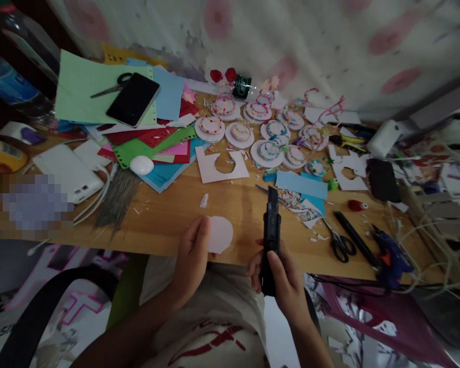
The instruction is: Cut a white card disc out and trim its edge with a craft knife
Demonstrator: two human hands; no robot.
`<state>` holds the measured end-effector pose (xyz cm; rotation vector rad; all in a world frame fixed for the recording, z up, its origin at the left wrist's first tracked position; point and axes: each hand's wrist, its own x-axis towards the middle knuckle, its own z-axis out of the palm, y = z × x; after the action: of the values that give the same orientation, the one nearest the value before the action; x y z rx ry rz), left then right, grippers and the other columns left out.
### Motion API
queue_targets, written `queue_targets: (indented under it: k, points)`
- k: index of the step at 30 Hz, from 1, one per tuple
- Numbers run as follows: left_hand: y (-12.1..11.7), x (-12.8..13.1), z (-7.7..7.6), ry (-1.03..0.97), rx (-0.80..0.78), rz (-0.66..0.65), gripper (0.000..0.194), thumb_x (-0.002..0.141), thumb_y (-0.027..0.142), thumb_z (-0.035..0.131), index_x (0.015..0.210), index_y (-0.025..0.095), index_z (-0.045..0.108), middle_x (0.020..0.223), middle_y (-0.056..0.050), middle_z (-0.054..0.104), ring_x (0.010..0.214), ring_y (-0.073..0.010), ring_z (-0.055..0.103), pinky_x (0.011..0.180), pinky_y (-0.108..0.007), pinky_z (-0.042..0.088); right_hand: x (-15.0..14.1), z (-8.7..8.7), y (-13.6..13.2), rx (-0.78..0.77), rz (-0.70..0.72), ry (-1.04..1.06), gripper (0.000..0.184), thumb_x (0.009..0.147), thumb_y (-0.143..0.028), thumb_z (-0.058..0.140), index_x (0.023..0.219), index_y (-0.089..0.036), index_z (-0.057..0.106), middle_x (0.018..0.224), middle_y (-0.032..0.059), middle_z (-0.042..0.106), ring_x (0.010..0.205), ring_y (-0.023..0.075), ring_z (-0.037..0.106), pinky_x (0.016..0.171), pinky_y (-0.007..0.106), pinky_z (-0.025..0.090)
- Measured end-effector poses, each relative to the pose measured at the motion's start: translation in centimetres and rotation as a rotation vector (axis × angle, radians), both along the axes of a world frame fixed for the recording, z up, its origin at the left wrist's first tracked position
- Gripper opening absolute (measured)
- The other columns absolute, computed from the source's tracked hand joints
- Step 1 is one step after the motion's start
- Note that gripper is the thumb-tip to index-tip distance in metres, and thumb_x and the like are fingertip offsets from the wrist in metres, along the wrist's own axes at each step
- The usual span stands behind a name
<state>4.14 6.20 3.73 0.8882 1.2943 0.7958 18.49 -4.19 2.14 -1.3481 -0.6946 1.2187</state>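
My left hand pinches a white paper circle at the wooden table's front edge. My right hand is wrapped round a long black tool that looks like a stapler or a cutter, held upright just right of the circle. Farther back lie several white paper discs decorated with coloured beads. A white sheet with a round cut-out lies in the middle of the table.
Coloured paper sheets, a black phone and scissors pile at the back left. A white power bank and a white mouse lie left. Black scissors, a blue glue gun and cables sit right.
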Motion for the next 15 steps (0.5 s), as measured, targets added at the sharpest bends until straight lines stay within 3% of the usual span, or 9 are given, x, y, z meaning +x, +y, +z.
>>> queue_targets:
  k: [6, 15]
  points:
    - [0.1, 0.1, 0.2, -0.107, -0.02, -0.016, 0.032, 0.088, 0.052, 0.056, 0.084, 0.02, 0.058, 0.071, 0.002, 0.056, 0.043, -0.007, 0.046, 0.038, -0.018, 0.041, 0.0, 0.7, -0.1, 0.008, 0.056, -0.002, 0.029, 0.101, -0.04, 0.047, 0.126, -0.025, 0.048, 0.081, -0.0019, 0.056, 0.046, 0.0066, 0.045, 0.042, 0.02, 0.036]
    - [0.1, -0.3, 0.9, -0.115, -0.016, -0.013, 0.03, 0.089, 0.051, 0.055, 0.094, 0.021, 0.059, 0.082, 0.0, 0.059, 0.051, -0.0085, 0.056, 0.036, -0.015, 0.036, -0.4, 1.9, -0.4, 0.068, 0.164, 0.22, 0.028, 0.102, -0.035, 0.045, 0.13, -0.031, 0.046, 0.093, 0.0001, 0.05, 0.051, 0.0048, 0.043, 0.045, 0.021, 0.033]
